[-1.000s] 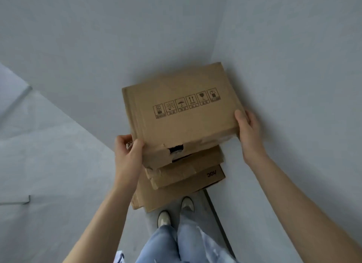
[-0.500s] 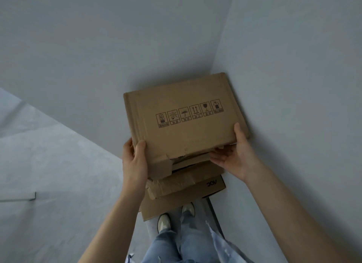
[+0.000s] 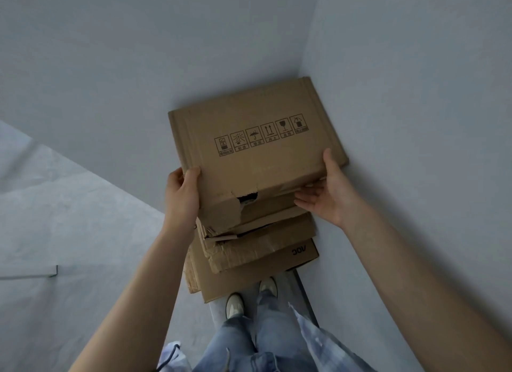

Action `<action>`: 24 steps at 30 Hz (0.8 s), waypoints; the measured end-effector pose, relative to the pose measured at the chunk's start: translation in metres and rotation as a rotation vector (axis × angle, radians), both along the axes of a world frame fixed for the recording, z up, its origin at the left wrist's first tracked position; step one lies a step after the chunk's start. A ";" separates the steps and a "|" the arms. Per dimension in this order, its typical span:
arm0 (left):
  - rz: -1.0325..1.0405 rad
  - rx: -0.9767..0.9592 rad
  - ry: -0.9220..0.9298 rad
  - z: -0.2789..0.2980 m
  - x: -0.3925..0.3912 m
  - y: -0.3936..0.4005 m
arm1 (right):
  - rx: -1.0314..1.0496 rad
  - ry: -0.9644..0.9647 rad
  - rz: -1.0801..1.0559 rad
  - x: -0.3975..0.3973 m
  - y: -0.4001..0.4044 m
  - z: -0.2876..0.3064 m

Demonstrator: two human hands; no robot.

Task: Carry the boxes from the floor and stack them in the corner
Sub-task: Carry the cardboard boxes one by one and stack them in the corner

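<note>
A flat brown cardboard box (image 3: 257,147) with a row of printed handling symbols lies on top of a stack in the corner where two pale walls meet. Its near edge is torn open. My left hand (image 3: 181,194) grips its near left corner, thumb on the lid. My right hand (image 3: 328,190) holds the near right corner, thumb on top and fingers spread under the edge. Below lie a crumpled box (image 3: 257,245) and a larger box marked AOC (image 3: 277,266).
Pale walls stand right behind the stack and along its right side (image 3: 415,122). The grey floor (image 3: 69,219) spreads to the left. My feet in light shoes (image 3: 235,305) stand just in front of the stack, beside a dark strip along the right wall.
The top box has slid back towards the corner and settled lower onto the stack. My right hand has moved from the box's side to its near right corner, fingers underneath.
</note>
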State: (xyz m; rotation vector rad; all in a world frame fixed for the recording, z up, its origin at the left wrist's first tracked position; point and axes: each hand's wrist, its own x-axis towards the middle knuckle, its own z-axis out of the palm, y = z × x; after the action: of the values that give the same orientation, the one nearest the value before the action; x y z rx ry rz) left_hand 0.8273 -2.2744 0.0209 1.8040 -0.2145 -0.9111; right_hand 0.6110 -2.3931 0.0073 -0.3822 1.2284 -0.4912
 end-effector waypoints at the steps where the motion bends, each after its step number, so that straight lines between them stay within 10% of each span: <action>1: 0.000 -0.003 -0.020 0.002 0.001 0.001 | -0.009 0.001 0.000 -0.002 0.003 0.001; 14: -0.155 -0.177 -0.442 0.052 0.006 0.040 | -0.420 0.328 0.004 -0.012 0.080 0.042; 24: -0.688 -0.300 -0.474 0.045 -0.024 0.098 | -0.628 0.644 -0.172 -0.023 0.228 0.049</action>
State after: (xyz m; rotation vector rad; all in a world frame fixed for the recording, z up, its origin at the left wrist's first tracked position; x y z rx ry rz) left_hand 0.8037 -2.1766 0.0655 1.6476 -1.2631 -0.8289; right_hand 0.5878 -2.1647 0.0559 -1.0307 1.7215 -0.9532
